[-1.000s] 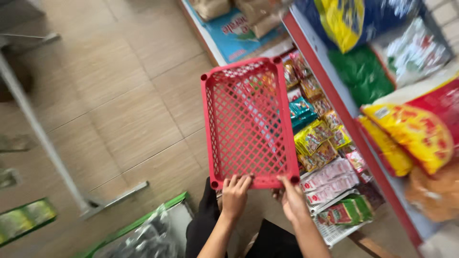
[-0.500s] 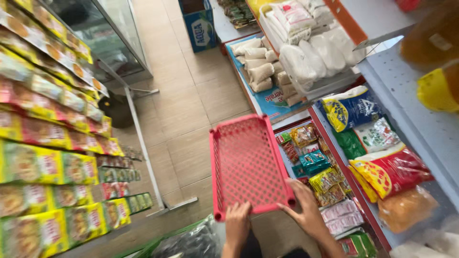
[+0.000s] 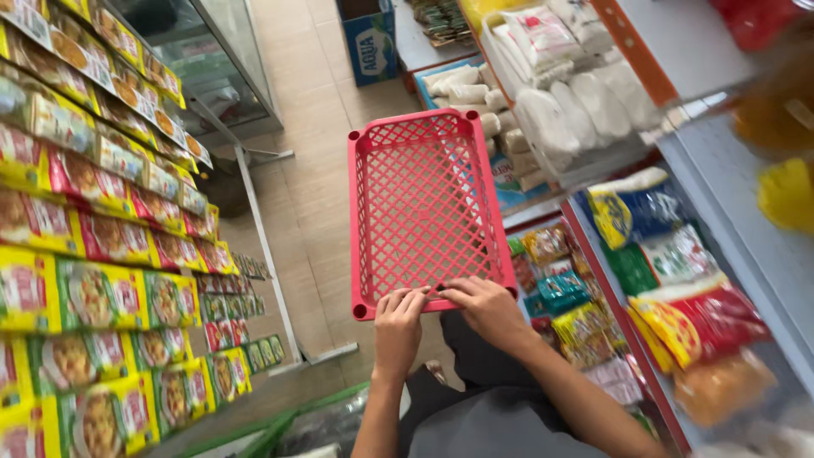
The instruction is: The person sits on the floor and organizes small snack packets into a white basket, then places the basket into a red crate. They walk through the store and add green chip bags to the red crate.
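Both hands hold red lattice tray (image 3: 421, 208) out flat over aisle floor.
Left hand (image 3: 398, 318) and right hand (image 3: 486, 307) closed over near rim, fingers curled through the mesh, so tray stays level between packet shelves (image 3: 93, 246) and sack shelf (image 3: 577, 102).

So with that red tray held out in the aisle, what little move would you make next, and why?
Probably shift one hand to a side rim before carrying it further. Both the left hand and the right hand hold the red tray at its near edge only, so most of it juts out unsupported over the floor, close to the shelf of packets on the right.
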